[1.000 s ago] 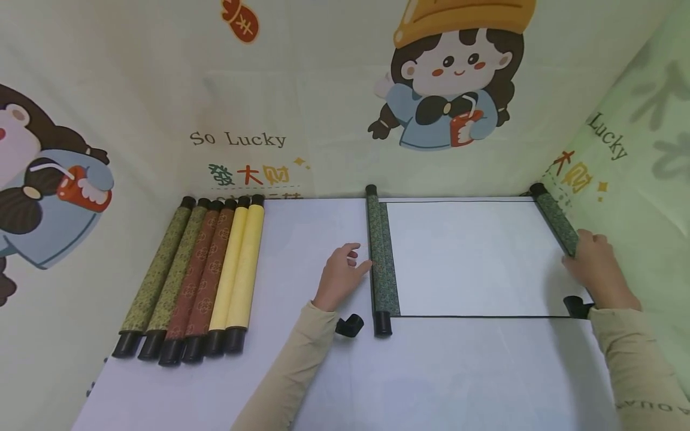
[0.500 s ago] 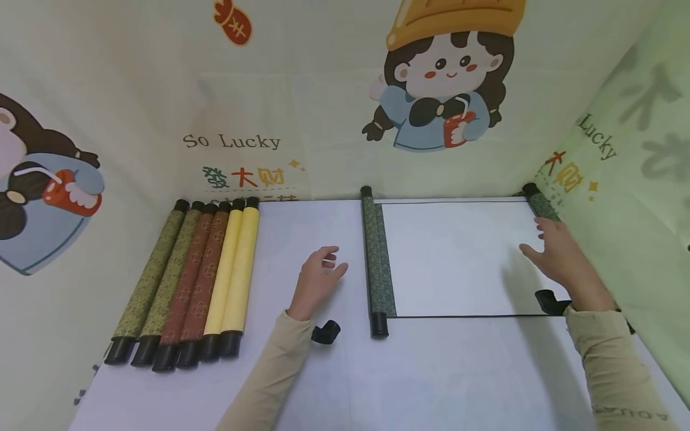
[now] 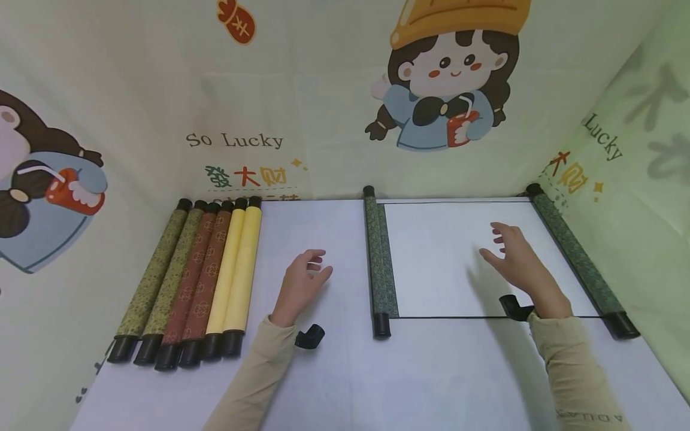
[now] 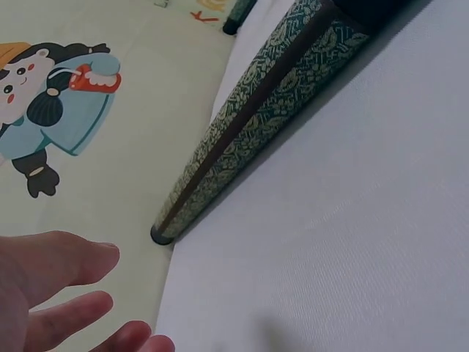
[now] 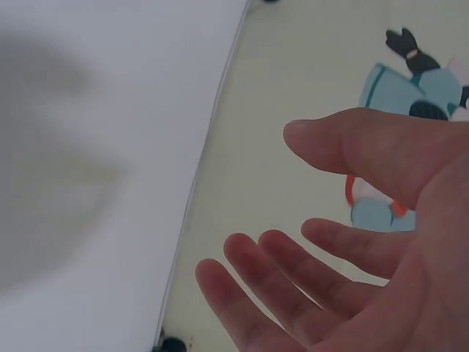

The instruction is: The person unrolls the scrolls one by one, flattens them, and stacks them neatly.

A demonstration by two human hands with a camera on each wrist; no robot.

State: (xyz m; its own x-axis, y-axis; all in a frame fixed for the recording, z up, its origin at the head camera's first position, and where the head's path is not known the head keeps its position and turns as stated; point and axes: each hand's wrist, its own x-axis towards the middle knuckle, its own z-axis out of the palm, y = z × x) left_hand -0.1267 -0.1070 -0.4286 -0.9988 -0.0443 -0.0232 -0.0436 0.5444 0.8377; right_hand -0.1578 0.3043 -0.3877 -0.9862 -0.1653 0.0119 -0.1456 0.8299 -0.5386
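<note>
A dark green brocade scroll lies spread on the table, with its left roll (image 3: pixel 373 257) and right roll (image 3: pixel 579 257) at either end of a blank white sheet (image 3: pixel 436 257). My left hand (image 3: pixel 299 286) hovers left of the left roll, fingers loosely bent and holding nothing. In the left wrist view that patterned roll (image 4: pixel 249 121) runs diagonally beyond the thumb. Over the sheet, my right hand (image 3: pixel 517 266) hangs with fingers spread and nothing in them. The right wrist view shows its relaxed fingers (image 5: pixel 293 290) apart from the sheet's surface (image 5: pixel 139 110).
On the left lie several rolled scrolls side by side: olive green (image 3: pixel 156 269), brownish red (image 3: pixel 188 275) and pale yellow (image 3: pixel 244 269), all with black end caps. A printed cloth wall (image 3: pixel 323 108) stands behind the white table (image 3: pixel 431 383).
My right hand has let go of the right roll and moved left over the sheet, leaving that roll lying in place. My left hand has drawn away leftward from the left roll.
</note>
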